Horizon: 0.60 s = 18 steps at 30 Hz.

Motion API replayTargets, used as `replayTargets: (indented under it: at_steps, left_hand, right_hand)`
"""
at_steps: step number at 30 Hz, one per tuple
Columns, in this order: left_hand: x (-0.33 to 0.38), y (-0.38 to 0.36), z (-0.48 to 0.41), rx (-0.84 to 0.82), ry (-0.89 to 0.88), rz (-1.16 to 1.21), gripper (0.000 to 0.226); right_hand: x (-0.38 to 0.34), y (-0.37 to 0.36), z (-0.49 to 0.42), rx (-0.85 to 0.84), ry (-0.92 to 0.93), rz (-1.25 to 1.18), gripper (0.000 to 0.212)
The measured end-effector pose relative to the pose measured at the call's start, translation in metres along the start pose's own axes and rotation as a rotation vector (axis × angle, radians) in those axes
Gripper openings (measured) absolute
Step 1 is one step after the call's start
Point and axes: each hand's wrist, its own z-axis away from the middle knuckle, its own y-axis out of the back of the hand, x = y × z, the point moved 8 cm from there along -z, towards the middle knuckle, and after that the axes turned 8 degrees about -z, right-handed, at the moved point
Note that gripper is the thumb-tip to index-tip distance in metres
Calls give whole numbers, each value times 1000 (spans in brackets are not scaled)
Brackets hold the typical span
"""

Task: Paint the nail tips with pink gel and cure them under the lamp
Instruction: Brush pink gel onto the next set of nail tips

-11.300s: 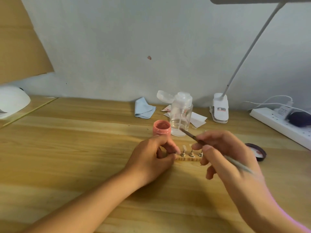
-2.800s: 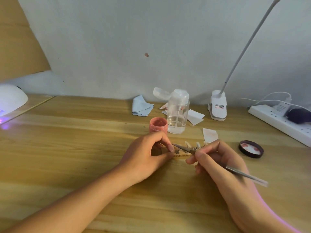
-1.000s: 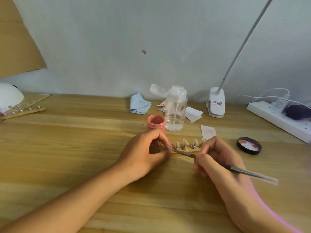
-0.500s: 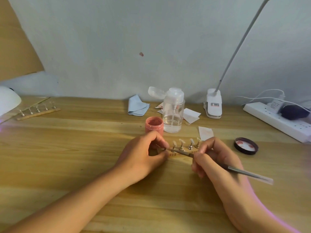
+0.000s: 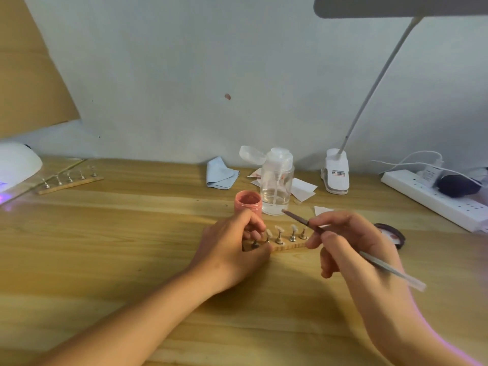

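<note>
A wooden strip with several nail tips on metal pegs lies mid-table. My left hand grips the strip's left end, fingers curled over the first peg. My right hand holds a thin brush like a pen, its bristle end raised above the tips and pointing toward the open pink gel jar just behind the left hand. The white curing lamp glows purple at the far left edge.
A second strip of pegs lies by the curing lamp. Behind the jar stand a clear pump bottle, a blue cloth, paper wipes and a clip desk lamp. The jar's dark lid and a power strip are right.
The brush tip has lifted off the nail tips near my left fingers and now points up toward the jar. My left hand keeps hold of the strip.
</note>
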Motion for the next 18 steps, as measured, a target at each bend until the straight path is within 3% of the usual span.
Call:
replayTargets:
  at_steps: [3, 6, 11, 18]
  left_hand:
    - [0, -2, -2, -21, -24, -16, 19]
    - [-1, -3, -3, -7, -29, -20, 21]
    - [-2, -3, -3, 5, -61, -17, 18]
    - [-4, -4, -3, 17, -76, 1, 16]
  right_hand:
    - [-10, -10, -16, -18, -23, 31, 9]
    - [-11, -24, -42, -46, -70, 156, 15]
    - [9, -41, -81, -73, -159, 392, 7]
    - [30, -50, -101, -100, -218, 555, 5]
